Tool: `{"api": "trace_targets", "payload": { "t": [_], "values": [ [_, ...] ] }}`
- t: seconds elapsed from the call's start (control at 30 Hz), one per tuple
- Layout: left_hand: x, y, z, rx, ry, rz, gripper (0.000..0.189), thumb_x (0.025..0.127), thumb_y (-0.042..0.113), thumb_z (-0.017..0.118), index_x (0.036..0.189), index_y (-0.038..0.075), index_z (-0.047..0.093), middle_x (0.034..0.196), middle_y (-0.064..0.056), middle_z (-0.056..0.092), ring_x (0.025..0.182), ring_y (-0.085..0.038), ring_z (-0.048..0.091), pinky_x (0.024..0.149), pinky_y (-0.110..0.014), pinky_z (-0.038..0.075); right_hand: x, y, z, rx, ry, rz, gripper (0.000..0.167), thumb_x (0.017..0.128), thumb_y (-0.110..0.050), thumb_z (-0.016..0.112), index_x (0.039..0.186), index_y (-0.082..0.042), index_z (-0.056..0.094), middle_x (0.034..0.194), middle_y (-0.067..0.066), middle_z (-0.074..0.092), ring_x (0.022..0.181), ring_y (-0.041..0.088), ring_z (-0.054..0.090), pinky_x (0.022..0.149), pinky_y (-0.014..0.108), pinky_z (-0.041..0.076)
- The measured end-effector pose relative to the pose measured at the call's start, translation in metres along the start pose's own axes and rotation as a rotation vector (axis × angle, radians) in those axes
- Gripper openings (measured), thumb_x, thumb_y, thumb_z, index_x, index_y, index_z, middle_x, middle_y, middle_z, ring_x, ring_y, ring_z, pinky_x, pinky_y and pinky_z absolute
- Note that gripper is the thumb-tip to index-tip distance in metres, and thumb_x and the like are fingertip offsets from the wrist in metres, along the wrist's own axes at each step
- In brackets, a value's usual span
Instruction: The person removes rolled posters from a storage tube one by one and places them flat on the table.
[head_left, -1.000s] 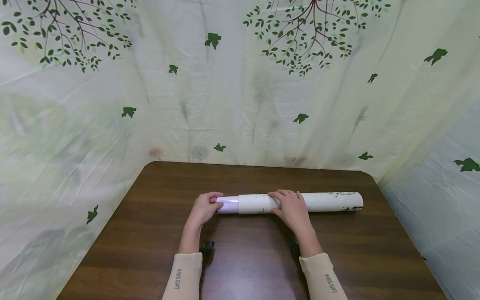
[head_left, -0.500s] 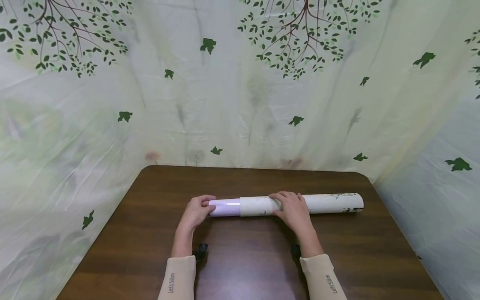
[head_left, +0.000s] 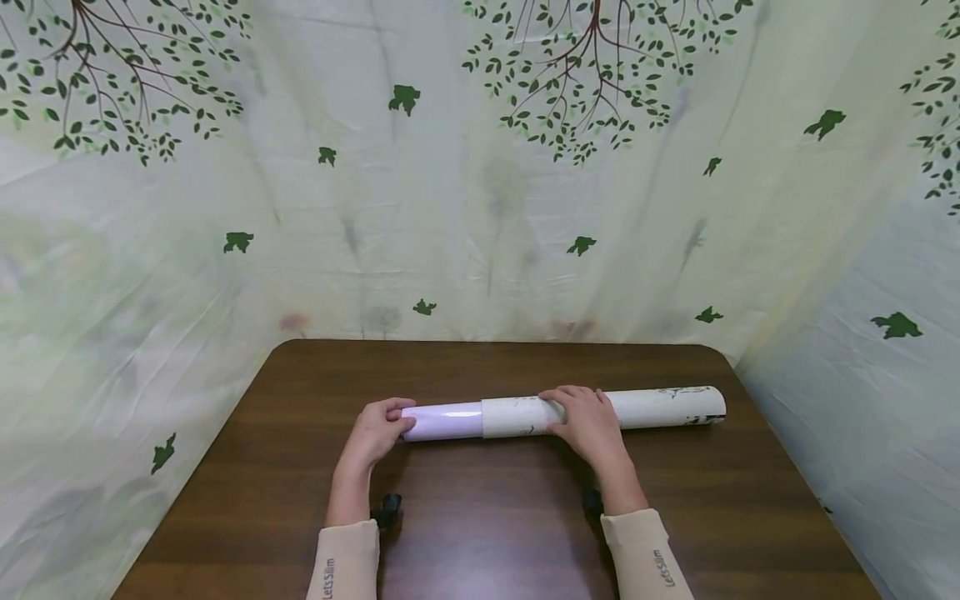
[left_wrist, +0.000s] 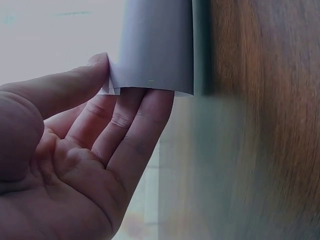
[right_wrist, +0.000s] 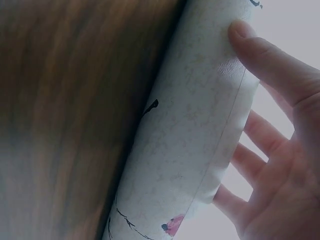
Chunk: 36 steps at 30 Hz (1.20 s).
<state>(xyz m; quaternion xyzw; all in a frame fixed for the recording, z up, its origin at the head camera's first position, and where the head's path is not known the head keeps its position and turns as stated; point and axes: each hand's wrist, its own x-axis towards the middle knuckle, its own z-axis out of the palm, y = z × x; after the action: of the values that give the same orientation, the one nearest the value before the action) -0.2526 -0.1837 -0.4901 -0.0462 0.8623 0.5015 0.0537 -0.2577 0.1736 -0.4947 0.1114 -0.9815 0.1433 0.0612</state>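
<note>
A white tube [head_left: 667,407] printed with dark branches lies across the table, with a lilac paper roll [head_left: 442,422] sticking out of its left end. My left hand [head_left: 372,429] pinches the roll's outer end. In the left wrist view the thumb [left_wrist: 95,70] is at the edge of the roll [left_wrist: 155,50], and the other fingertips are hidden behind or inside it. My right hand [head_left: 588,425] holds the tube near its middle from above. In the right wrist view its thumb [right_wrist: 255,47] presses the near side of the tube [right_wrist: 185,100], the fingers lying along the other side.
The brown wooden table [head_left: 487,517] has rounded far corners. Behind it hangs a pale curtain [head_left: 480,208] with green leaf prints, which continues down both sides. A dark wrist camera [head_left: 388,510] sits below the left hand.
My left hand has moved left and drawn more of the lilac roll out of the tube. The right hand keeps its hold, nearly in place. The head view has shifted slightly.
</note>
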Motion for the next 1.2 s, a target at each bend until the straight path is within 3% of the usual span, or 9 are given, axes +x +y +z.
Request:
{"api": "trace_targets", "payload": {
  "t": [0.77, 1.2],
  "values": [
    [-0.004, -0.005, -0.016, 0.005, -0.012, -0.056, 0.034, 0.102, 0.010, 0.069, 0.135, 0.002, 0.069, 0.126, -0.021, 0.070, 0.102, -0.024, 0.066, 0.084, -0.035, 0.061, -0.002, 0.018, -0.011, 0.025, -0.034, 0.009, 0.054, 0.087, -0.032, 0.088, 0.138, -0.029, 0.070, 0.146, 0.005, 0.068, 0.140, 0.039, 0.057, 0.121, 0.068, 0.034],
    [-0.005, -0.012, -0.025, -0.009, -0.001, -0.029, 0.034, 0.101, 0.006, 0.068, 0.134, -0.003, 0.068, 0.125, -0.025, 0.071, 0.100, -0.023, 0.066, 0.083, -0.035, 0.061, -0.001, 0.025, -0.011, 0.038, -0.039, 0.019, 0.053, 0.087, -0.032, 0.089, 0.137, -0.028, 0.071, 0.143, 0.006, 0.069, 0.139, 0.037, 0.059, 0.120, 0.068, 0.035]
  ]
}}
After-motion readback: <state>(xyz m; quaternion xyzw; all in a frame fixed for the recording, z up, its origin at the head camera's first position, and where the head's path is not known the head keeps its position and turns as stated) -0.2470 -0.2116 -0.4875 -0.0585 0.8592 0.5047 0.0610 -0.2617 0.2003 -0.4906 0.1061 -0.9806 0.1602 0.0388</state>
